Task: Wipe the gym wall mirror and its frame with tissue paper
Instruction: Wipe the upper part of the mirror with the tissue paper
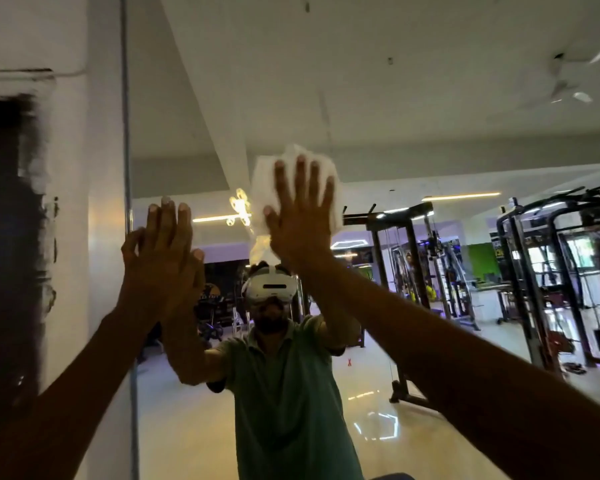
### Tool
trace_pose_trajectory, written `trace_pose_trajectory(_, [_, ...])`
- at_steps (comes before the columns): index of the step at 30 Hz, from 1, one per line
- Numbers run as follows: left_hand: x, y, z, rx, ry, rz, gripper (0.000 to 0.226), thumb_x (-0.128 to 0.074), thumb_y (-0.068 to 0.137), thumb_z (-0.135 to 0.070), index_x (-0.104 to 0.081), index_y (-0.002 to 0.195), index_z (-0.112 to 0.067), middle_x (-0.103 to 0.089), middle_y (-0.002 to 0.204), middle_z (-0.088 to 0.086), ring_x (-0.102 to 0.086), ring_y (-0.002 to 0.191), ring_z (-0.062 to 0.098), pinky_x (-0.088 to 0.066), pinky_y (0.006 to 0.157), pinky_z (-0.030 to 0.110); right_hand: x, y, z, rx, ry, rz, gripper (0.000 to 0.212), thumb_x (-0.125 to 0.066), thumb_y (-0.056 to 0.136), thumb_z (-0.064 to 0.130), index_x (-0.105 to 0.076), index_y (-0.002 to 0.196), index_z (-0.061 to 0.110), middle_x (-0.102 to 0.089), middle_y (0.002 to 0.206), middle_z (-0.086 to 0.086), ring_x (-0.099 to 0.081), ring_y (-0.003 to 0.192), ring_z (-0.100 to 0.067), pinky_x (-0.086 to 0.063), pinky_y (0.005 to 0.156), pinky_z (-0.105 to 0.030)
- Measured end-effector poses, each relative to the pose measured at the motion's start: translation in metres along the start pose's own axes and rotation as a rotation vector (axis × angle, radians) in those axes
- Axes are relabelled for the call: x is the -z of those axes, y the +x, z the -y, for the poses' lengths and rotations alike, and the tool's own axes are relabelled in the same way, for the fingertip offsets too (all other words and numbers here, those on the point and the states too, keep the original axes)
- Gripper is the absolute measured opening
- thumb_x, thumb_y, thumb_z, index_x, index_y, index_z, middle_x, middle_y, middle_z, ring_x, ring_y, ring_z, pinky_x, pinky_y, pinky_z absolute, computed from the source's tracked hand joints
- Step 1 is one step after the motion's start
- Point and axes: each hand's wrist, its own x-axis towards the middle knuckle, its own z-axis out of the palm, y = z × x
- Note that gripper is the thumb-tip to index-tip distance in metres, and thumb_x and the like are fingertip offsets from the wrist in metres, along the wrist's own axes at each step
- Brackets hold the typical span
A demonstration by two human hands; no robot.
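Observation:
The wall mirror (378, 140) fills most of the view, and its thin metal frame edge (128, 188) runs down the left side. My right hand (300, 216) is flat against the glass with fingers spread, pressing a white tissue paper (262, 188) onto the mirror at about head height. My left hand (160, 258) is also flat on the glass, palm open, close to the frame edge and lower than the right. It holds nothing. Both arms reach up from the bottom corners.
A white wall (70, 133) with a dark patch (4, 237) lies left of the frame. The mirror reflects a person in a green shirt (284, 393) wearing a headset, gym racks (551, 271), a glossy floor and a ceiling fan (568, 81).

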Motion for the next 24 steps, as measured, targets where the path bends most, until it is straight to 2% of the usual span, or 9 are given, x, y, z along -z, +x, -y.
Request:
trace_pose_trajectory(3, [0.007, -0.001, 0.005, -0.061, 0.006, 0.042, 0.073, -0.019, 0.103, -0.049, -0.021, 0.163, -0.008, -0.020, 0.168, 0.023, -0.019, 0.156, 0.040, -0.023, 0.116, 0.057, -0.007, -0.068, 0.026, 0.302, 0.063, 0.121, 0.079, -0.038, 0.105, 0.055, -0.008, 0.168, 0.018, 0.006, 0.173, -0.021, 0.011, 0.160, -0.041, -0.003, 0.125, -0.066])
trace_pose_trajectory(6, [0.029, -0.003, -0.009, -0.073, -0.061, -0.106, 0.073, -0.021, 0.103, -0.049, -0.031, 0.158, -0.002, -0.027, 0.164, 0.028, -0.018, 0.155, 0.044, -0.010, 0.123, 0.053, -0.003, -0.066, -0.002, 0.512, 0.042, 0.150, 0.077, -0.036, 0.106, 0.056, -0.009, 0.168, 0.020, 0.004, 0.174, -0.018, 0.007, 0.161, -0.038, -0.004, 0.126, -0.064])
trace_pose_trajectory(8, [0.037, 0.004, -0.019, -0.101, -0.077, -0.227, 0.068, -0.029, 0.103, -0.042, -0.038, 0.151, 0.005, -0.034, 0.156, 0.037, -0.021, 0.149, 0.049, 0.000, 0.125, 0.045, 0.000, -0.031, -0.033, 0.496, 0.003, 0.138, 0.074, -0.032, 0.107, 0.055, -0.008, 0.168, 0.022, 0.000, 0.175, -0.016, 0.003, 0.161, -0.037, -0.007, 0.127, -0.063])
trace_pose_trajectory(10, [0.046, 0.017, -0.023, -0.102, -0.076, -0.237, 0.066, -0.032, 0.101, -0.037, -0.038, 0.150, 0.008, -0.036, 0.151, 0.043, -0.028, 0.144, 0.059, -0.013, 0.121, 0.063, 0.008, 0.013, -0.063, 0.345, -0.014, 0.118, 0.072, -0.028, 0.107, 0.054, -0.005, 0.168, 0.024, 0.001, 0.175, -0.015, 0.003, 0.161, -0.036, -0.008, 0.127, -0.063])
trace_pose_trajectory(12, [0.053, 0.034, -0.024, -0.070, -0.121, -0.161, 0.067, -0.038, 0.097, -0.031, -0.040, 0.147, 0.014, -0.037, 0.147, 0.047, -0.036, 0.136, 0.067, -0.028, 0.106, 0.080, 0.017, 0.057, -0.078, 0.188, -0.007, 0.105, 0.073, -0.024, 0.106, 0.055, -0.004, 0.168, 0.023, 0.003, 0.175, -0.016, 0.003, 0.161, -0.037, -0.006, 0.127, -0.063])
trace_pose_trajectory(16, [0.060, 0.070, -0.028, -0.026, -0.166, -0.170, 0.067, -0.030, 0.097, -0.028, -0.042, 0.142, 0.021, -0.037, 0.143, 0.051, -0.037, 0.131, 0.072, -0.030, 0.104, 0.079, 0.012, 0.100, -0.033, -0.067, -0.008, 0.064, 0.079, -0.012, 0.101, 0.058, 0.003, 0.168, 0.019, 0.009, 0.173, -0.021, 0.008, 0.160, -0.043, 0.003, 0.126, -0.064])
trace_pose_trajectory(20, [0.051, 0.128, 0.007, 0.054, -0.114, -0.133, 0.054, -0.031, 0.110, -0.029, -0.040, 0.153, 0.003, -0.040, 0.152, 0.038, -0.041, 0.139, 0.058, -0.039, 0.106, 0.073, -0.013, 0.062, 0.023, 0.277, 0.020, 0.055, 0.078, -0.026, 0.106, 0.058, 0.002, 0.168, 0.019, 0.011, 0.173, -0.020, 0.013, 0.159, -0.041, 0.002, 0.125, -0.065])
trace_pose_trajectory(22, [0.051, 0.157, 0.020, 0.053, -0.072, -0.126, 0.059, -0.028, 0.109, -0.036, -0.042, 0.153, 0.000, -0.042, 0.152, 0.036, -0.043, 0.138, 0.056, -0.042, 0.105, 0.071, -0.014, 0.067, 0.012, 0.404, 0.071, 0.071, 0.075, -0.030, 0.107, 0.055, -0.002, 0.168, 0.022, 0.009, 0.174, -0.017, 0.012, 0.160, -0.037, 0.005, 0.127, -0.062])
trace_pose_trajectory(24, [0.056, 0.183, 0.022, 0.058, -0.057, -0.095, 0.065, -0.035, 0.104, -0.042, -0.038, 0.157, -0.003, -0.035, 0.157, 0.035, -0.035, 0.143, 0.056, -0.035, 0.112, 0.069, -0.009, 0.091, -0.008, 0.459, 0.050, 0.051, 0.072, -0.030, 0.107, 0.054, -0.006, 0.168, 0.024, 0.002, 0.175, -0.015, 0.005, 0.161, -0.034, 0.004, 0.128, -0.057])
